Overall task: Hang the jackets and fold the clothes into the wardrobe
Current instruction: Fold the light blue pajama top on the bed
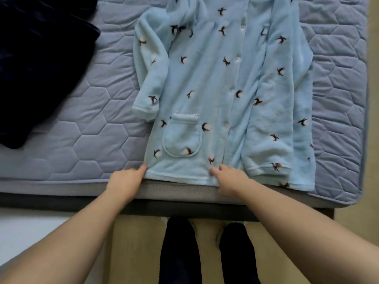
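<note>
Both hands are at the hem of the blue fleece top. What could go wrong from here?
1. The left hand and right hand pinch only the pocket side of the hem; folding up may drag the folded-in sleeve askew.
2. The hem lies right at the mattress edge, so the fleece top could slide floorward.

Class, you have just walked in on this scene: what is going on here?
A person stands at a mattress with a blue fleece top spread flat on it. The left hand pinches the hem's left corner, and the right hand pinches the hem near the buttons. A dark garment lies farther left.
</note>
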The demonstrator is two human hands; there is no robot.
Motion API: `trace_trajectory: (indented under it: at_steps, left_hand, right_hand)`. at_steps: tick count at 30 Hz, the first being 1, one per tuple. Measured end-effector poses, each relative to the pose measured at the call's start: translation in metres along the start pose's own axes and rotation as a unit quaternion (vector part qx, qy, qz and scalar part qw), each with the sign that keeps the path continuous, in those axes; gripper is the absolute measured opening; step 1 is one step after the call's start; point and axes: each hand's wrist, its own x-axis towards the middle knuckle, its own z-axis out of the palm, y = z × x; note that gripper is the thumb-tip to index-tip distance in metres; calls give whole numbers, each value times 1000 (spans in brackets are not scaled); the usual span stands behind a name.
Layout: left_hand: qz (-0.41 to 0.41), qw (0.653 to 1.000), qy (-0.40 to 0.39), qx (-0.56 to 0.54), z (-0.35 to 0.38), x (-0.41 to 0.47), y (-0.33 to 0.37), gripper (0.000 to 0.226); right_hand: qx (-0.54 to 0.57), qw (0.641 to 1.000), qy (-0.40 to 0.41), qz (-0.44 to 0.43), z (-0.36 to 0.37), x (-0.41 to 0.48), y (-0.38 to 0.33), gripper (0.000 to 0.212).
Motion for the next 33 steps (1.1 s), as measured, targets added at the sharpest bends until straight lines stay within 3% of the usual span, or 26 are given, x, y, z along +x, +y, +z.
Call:
trace_trajectory:
  at_steps: [2,6,8,10,13,16,18,19,20,21,23,26,29,30,33]
  left_hand:
    - [-23,999,-23,-19,10,7,5,54]
    - [-65,998,10,-13,-3,12,19,27]
    - [-70,996,58,-26,-17,12,26,20]
    - [-49,988,130,-70,-33,12,34,20]
    - [56,980,157,-105,-47,16,58,27]
    - [155,973,153,-72,-44,25,88,40]
    - [98,964,217,-115,-39,29,97,41]
    - [10,954,244,-173,-34,30,96,43]
    - [-102,930,249,-251,-29,29,91,46]
    - [-209,884,230,-348,-23,27,83,51]
    - [-329,785,158,-501,-9,25,65,54]
    - [-321,725,67,-606,6,26,43,39]
    - [-263,644,-21,-718,9,22,41,27]
    - [-260,647,-20,-716,11,20,43,25]
    - [-294,708,41,-640,16,10,51,22]
  right_hand:
    - [23,1000,1,9,11,4,-1,58]
    - [107,993,46,0,13,-1,10,46]
    - [128,984,124,-8,12,-11,18,46]
    - [122,959,256,2,10,-19,27,47]
    - [113,910,387,94,5,-25,47,55]
    - [175,892,345,233,8,-26,71,69]
    - [295,843,320,317,16,-27,87,66]
    - [365,803,317,349,22,-28,95,61]
    - [417,766,314,376,30,-29,105,58]
    - [445,741,308,398,38,-30,115,57]
    - [451,724,293,433,52,-35,136,58]
    - [457,710,283,455,61,-39,163,61]
    - [533,655,271,462,61,-41,183,51]
    - [543,659,256,453,62,-43,187,46]
    - [503,697,239,452,70,-54,195,40]
